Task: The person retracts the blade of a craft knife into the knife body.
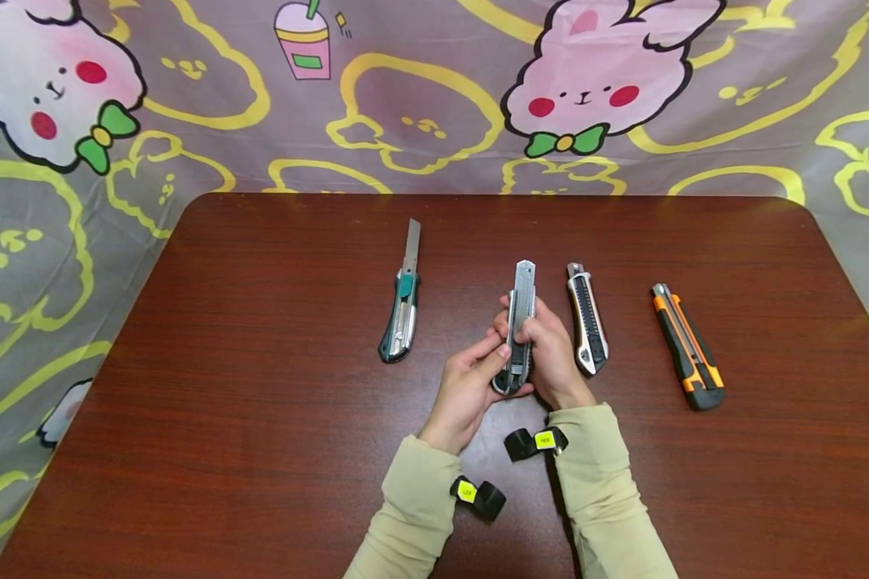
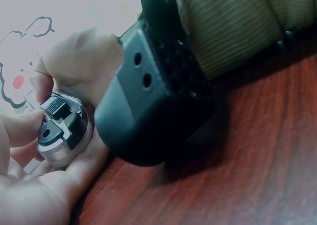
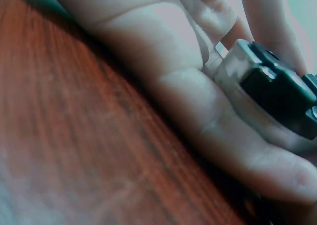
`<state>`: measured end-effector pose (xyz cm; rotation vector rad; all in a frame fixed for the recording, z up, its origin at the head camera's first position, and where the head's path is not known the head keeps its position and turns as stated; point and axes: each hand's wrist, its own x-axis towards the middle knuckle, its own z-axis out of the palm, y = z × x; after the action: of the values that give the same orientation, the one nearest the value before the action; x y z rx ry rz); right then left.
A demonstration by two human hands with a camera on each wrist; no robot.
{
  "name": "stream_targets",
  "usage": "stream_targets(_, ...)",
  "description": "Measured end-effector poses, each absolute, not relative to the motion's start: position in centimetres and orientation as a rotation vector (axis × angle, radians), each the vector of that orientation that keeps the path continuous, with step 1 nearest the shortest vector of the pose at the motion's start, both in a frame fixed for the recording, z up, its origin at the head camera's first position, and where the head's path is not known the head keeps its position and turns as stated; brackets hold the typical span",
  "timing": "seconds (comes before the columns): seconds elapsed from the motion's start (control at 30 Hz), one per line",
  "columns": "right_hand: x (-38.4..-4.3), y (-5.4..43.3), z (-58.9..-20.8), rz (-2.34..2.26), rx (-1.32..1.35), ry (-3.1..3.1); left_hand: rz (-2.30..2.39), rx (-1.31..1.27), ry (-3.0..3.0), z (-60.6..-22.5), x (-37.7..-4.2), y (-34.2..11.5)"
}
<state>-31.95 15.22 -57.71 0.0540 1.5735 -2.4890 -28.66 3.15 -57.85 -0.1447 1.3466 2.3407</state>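
Note:
Both hands hold a silver and black snap-off utility knife [image 1: 525, 281] over the middle of the table, its narrow metal end pointing away from me. My left hand [image 1: 458, 394] grips the lower left side, thumb on the body. From the right, my right hand [image 1: 556, 358] wraps the handle with its thumb pressed on the upper face. Seen close in the left wrist view, the rounded butt of the knife [image 2: 58, 154] shows a black ridged piece above it. Fingers run beneath the same butt [image 3: 237, 66] in the right wrist view.
Just right of the hands lies a white and black utility knife [image 1: 589, 326], then an orange and black one [image 1: 688, 346]. A green and silver knife [image 1: 403, 314] with its blade extended lies to the left. The brown table [image 1: 224, 402] meets a patterned cloth [image 1: 420, 104] behind.

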Motion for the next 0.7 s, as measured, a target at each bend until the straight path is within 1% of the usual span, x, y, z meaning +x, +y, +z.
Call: stream_targets(0.7,-31.91,15.25,-57.64,-2.484,0.015,1.599,2.329,-0.148,1.361,-57.9,-28.71,3.05)
